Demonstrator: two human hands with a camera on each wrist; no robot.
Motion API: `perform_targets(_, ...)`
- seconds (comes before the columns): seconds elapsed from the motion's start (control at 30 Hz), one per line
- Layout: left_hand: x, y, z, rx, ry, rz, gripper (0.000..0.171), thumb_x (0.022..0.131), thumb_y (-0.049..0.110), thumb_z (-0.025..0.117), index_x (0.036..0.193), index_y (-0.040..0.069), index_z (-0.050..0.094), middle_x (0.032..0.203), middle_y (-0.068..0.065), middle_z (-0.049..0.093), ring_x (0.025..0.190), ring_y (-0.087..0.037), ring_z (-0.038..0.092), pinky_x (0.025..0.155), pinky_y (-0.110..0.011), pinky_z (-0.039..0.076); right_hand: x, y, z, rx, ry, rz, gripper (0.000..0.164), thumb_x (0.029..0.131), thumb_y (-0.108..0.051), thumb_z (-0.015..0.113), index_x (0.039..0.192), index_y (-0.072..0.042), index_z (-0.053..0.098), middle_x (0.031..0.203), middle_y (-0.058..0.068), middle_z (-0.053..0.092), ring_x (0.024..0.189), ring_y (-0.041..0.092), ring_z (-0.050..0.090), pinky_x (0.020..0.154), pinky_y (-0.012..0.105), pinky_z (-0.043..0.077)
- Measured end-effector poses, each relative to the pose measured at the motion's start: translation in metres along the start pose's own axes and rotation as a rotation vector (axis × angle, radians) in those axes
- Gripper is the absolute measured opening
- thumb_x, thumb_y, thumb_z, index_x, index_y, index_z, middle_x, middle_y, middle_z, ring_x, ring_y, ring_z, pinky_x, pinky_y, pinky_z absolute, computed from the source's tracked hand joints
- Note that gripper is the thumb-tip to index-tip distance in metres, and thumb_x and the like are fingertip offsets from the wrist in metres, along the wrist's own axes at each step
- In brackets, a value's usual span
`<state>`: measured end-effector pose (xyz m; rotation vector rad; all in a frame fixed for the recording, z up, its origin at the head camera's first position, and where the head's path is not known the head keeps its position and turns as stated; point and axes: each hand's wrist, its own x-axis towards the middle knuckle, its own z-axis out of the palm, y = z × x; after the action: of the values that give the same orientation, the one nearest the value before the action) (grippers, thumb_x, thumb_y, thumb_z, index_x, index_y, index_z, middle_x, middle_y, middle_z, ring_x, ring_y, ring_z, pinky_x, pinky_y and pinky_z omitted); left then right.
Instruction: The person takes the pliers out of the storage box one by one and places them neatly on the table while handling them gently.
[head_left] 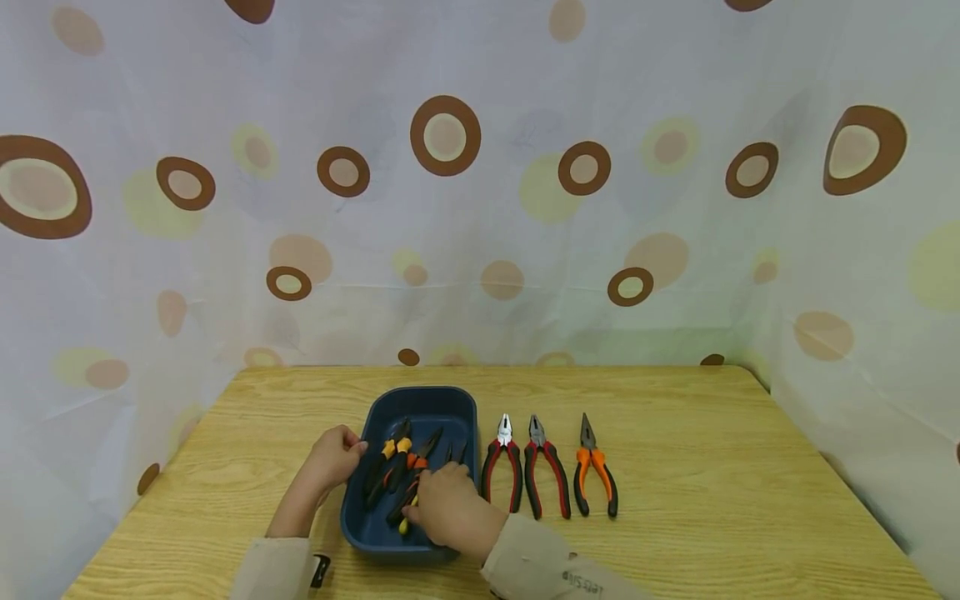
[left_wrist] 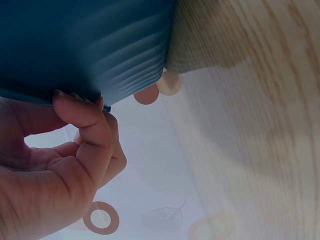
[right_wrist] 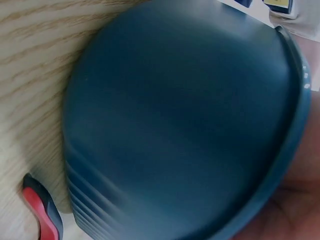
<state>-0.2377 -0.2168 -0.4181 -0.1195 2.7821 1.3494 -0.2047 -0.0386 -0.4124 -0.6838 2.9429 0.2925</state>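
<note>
A dark blue plastic tray holds several pliers. My left hand pinches its left rim; in the left wrist view the curled fingers meet the rim from outside. Reaching over the tray's near right side, my right hand grips pliers with a yellow handle, whose dark jaws point away past the knuckles. Beside it lie orange-and-black pliers and pliers with yellow-and-black handles. In the right wrist view the tray's outer wall hides the fingers and the pliers.
Right of the tray, three pliers lie in a row on the wooden table: two with red-and-black handles, then long-nose pliers with orange-and-black handles. A patterned curtain stands behind the table.
</note>
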Motion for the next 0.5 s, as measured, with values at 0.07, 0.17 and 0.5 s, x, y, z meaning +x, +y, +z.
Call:
perform_targets(0.07, 0.000, 0.000, 0.000, 0.000, 0.001, 0.003, 0.012, 0.095, 0.004, 0.052, 0.088, -0.005, 0.050, 0.075, -0.011, 0.048, 0.061, -0.018, 0.049, 0.053, -0.029, 0.044, 0.002, -0.001, 0.001, 0.017, -0.022, 0.011, 0.061, 0.090, -0.061, 0.051, 0.125, -0.012, 0.061, 0.105, 0.017, 0.065, 0.091, 0.027, 0.062, 0.077, 0.033, 0.053)
perform_targets(0.17, -0.001, 0.000, 0.000, -0.005, 0.001, 0.009, 0.012, 0.095, 0.004, 0.052, 0.088, -0.005, 0.050, 0.074, -0.010, 0.048, 0.060, -0.018, 0.049, 0.052, -0.029, 0.044, 0.004, -0.001, 0.003, 0.036, -0.041, 0.018, 0.063, 0.089, -0.061, 0.053, 0.129, -0.012, 0.058, 0.112, 0.019, 0.064, 0.100, 0.029, 0.062, 0.084, 0.035, 0.052)
perform_targets(0.5, -0.001, -0.001, 0.000, -0.016, 0.005, 0.010, 0.012, 0.095, 0.004, 0.052, 0.088, -0.005, 0.050, 0.074, -0.010, 0.048, 0.061, -0.018, 0.048, 0.052, -0.029, 0.044, 0.013, -0.003, 0.003, 0.091, -0.131, 0.062, 0.075, 0.080, -0.072, 0.053, 0.133, -0.019, 0.056, 0.125, 0.015, 0.061, 0.117, 0.032, 0.055, 0.094, 0.038, 0.047)
